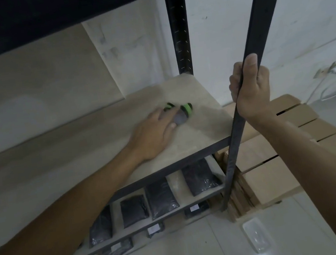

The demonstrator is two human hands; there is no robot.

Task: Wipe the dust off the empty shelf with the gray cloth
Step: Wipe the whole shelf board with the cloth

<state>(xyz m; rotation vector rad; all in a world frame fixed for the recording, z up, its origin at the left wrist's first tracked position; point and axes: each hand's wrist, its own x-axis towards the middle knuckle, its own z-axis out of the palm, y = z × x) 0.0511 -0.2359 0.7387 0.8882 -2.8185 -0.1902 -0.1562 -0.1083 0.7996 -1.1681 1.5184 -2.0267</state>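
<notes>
Head view: left hand (153, 133) lies near frame centre on the empty shelf (69, 154), fingers pressing the gray cloth (180, 119), a bunched wad with green edging, against the board. Right hand (248, 90), right of centre, is curled round the front upright post (243, 99). Wiping looks underway; the board's far right corner appears paler, possibly already cleaned, though blur makes dust hard to judge. The shelf's left end runs out of frame; left fingertips are partly hidden by cloth.
</notes>
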